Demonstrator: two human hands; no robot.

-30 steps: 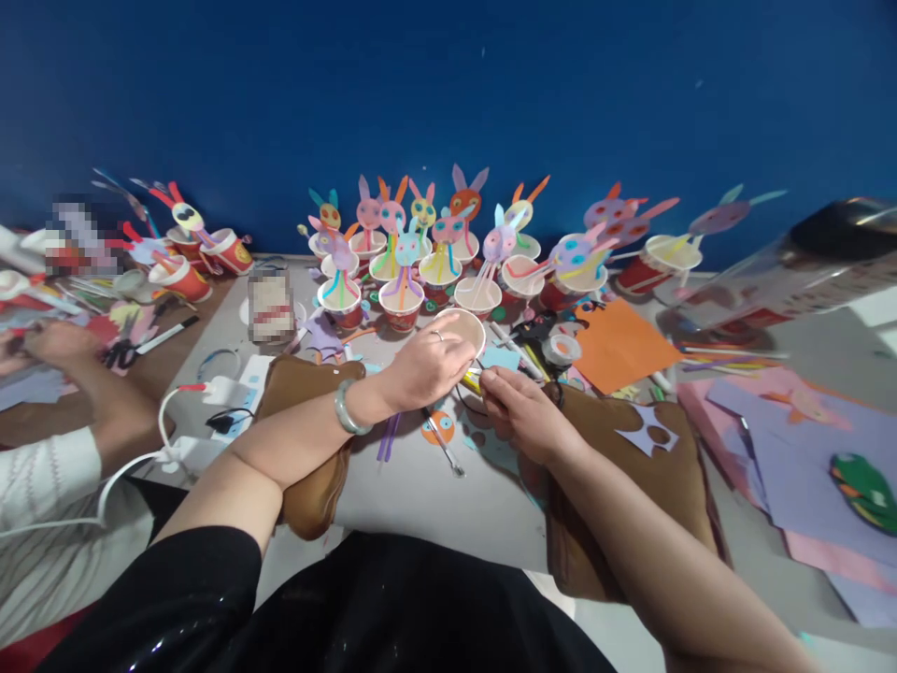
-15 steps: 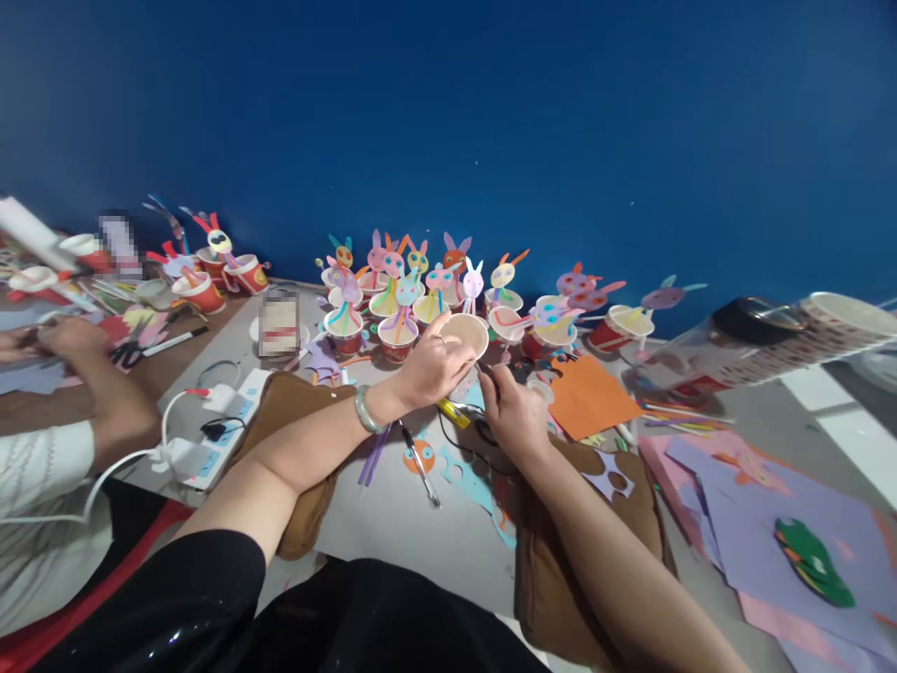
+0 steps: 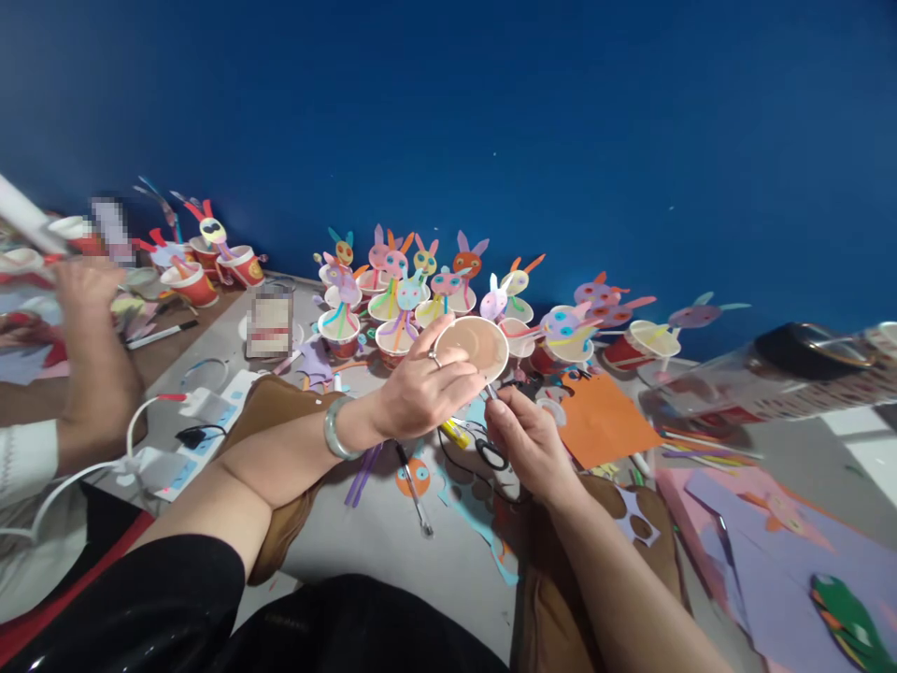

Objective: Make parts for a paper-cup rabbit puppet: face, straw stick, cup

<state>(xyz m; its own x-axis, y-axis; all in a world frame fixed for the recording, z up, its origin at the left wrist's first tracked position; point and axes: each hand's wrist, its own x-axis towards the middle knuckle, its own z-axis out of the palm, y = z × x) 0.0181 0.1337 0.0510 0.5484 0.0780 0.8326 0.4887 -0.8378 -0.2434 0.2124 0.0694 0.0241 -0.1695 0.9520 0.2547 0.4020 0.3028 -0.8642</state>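
Note:
Near the middle of the table, my left hand (image 3: 424, 388) is closed around a paper cup (image 3: 478, 344), its pale mouth tilted toward me. The fingers lie across the cup's near side and cover part of it. My right hand (image 3: 529, 435) pinches a thin, metallic-looking tool (image 3: 491, 391) by the cup's lower edge; most of it is hidden in the fingers. Just below that hand show the black loops of scissors (image 3: 491, 454). A yellow marker-like piece (image 3: 454, 432) lies under the cup. Behind stand several paper cups with paper rabbit heads (image 3: 408, 292) on coloured strips.
A pen (image 3: 415, 491), a round orange face (image 3: 413, 477) and blue paper scraps (image 3: 466, 509) lie in front. Orange paper (image 3: 608, 421) and a clear bottle (image 3: 743, 379) are at right. A power strip (image 3: 210, 439) and another person's arm (image 3: 102, 346) are at left.
The view has shifted slightly, and the cup appears closer with its mouth turned more toward me. My right hand has moved a little down and right. The other person's hand has risen.

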